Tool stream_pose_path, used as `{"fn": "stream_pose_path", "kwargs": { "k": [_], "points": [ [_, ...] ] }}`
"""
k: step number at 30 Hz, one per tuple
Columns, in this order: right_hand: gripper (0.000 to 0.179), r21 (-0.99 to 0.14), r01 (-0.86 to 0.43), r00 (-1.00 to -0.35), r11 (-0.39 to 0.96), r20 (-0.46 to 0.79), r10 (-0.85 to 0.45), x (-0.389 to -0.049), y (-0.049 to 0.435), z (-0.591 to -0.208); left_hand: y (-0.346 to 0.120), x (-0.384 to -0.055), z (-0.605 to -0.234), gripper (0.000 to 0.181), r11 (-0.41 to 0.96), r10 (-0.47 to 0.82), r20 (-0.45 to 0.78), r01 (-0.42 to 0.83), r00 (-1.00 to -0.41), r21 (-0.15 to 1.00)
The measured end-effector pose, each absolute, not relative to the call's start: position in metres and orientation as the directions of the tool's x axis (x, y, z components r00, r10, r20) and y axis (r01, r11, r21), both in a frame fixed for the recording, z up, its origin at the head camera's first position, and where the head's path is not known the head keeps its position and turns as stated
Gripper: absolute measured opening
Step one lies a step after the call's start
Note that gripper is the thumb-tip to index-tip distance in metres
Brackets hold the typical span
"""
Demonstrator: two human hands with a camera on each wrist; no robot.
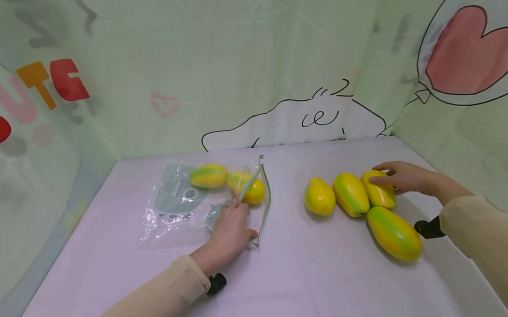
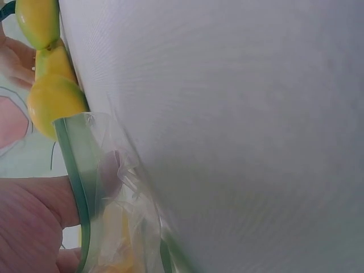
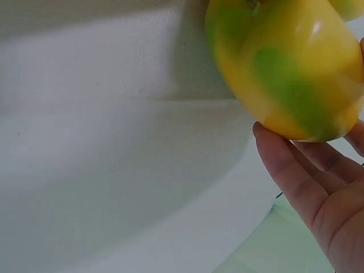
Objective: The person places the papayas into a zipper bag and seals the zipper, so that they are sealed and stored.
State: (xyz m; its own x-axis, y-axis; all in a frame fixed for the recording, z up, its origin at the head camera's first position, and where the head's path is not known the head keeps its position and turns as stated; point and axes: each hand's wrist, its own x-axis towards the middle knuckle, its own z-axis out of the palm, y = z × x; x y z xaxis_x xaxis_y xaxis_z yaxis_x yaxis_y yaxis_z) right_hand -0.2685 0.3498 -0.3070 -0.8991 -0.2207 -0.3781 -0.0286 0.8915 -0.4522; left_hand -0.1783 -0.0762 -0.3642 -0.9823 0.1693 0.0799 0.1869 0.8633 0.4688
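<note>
A clear zip bag (image 1: 172,207) with a green rim (image 2: 74,170) lies on the lilac table (image 1: 317,282), at its left. Two yellow-green fruits (image 1: 209,175) sit inside it near the mouth. My left hand (image 1: 244,218) holds the bag's rim, keeping the mouth raised and open; the thumb (image 2: 34,216) presses beside the rim. Several more yellow-green fruits (image 1: 351,194) lie loose at the right. My right hand (image 1: 379,174) rests straight fingers on the farthest one (image 1: 380,194), which fills the right wrist view (image 3: 290,62) against my fingers (image 3: 296,176).
A pale green printed curtain (image 1: 240,83) closes off the back and both sides of the table. The largest loose fruit (image 1: 394,233) lies nearest me, under my right forearm. Bare tabletop stretches between the bag and the loose fruits.
</note>
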Motion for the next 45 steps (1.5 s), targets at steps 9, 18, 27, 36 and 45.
{"fn": "stream_pose_path", "kwargs": {
  "k": [9,18,27,36,45],
  "points": [
    [0.082,-0.457,-0.04,-0.951,0.889,-0.256,-0.174,-0.258,0.358,-0.294,-0.076,-0.177,-0.363,0.063,0.866,0.168,0.063,0.178,-0.984,0.468],
    [0.086,-0.525,-0.004,-0.983,0.851,-0.154,-0.099,-0.248,0.346,-0.265,-0.077,-0.176,-0.363,0.064,0.868,0.167,0.069,0.18,-0.984,0.462],
    [0.09,-0.603,-0.03,-0.997,0.797,-0.041,-0.069,-0.242,0.301,-0.247,-0.076,-0.176,-0.364,0.064,0.872,0.165,0.074,0.18,-0.984,0.455],
    [0.084,-0.656,-0.062,-0.992,0.752,-0.043,-0.119,-0.237,0.223,-0.24,-0.078,-0.176,-0.364,0.069,0.87,0.154,0.077,0.172,-0.985,0.461],
    [0.072,-0.654,-0.044,-0.987,0.755,-0.09,-0.136,-0.234,0.153,-0.263,-0.078,-0.177,-0.365,0.069,0.869,0.161,0.086,0.183,-0.983,0.459]
  ]
}}
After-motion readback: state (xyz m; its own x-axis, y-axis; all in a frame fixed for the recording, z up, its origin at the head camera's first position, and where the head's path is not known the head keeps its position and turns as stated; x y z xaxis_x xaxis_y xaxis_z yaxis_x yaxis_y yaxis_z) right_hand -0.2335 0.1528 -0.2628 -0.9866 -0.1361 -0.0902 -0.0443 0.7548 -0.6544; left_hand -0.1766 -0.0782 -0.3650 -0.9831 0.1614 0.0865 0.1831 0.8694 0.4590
